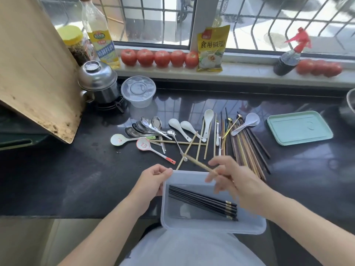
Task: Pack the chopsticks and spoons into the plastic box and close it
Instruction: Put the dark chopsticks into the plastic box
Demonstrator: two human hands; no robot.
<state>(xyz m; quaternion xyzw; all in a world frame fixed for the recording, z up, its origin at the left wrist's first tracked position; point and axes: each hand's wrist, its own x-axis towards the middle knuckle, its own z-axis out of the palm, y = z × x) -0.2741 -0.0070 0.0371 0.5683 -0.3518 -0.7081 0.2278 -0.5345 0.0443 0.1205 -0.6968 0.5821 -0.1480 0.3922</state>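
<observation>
A clear plastic box (247,227) sits at the counter's front edge with several black chopsticks (201,201) lying inside. My left hand (153,179) grips the box's far left corner. Above the box, my right hand (232,181) pinches a light wooden chopstick (199,164) that points up and left. More wooden and dark chopsticks (247,148) lie in a pile behind it, with white ceramic spoons (184,127), metal spoons (146,127) and two patterned spoons (143,144) spread to the left. The green lid (299,127) lies at the right.
A wooden board (34,70) leans at the left beside a steel pot (98,81) and a round clear container (138,91). Tomatoes (161,58), an oil bottle (99,35), a yellow packet (211,47) and a spray bottle (288,58) line the windowsill.
</observation>
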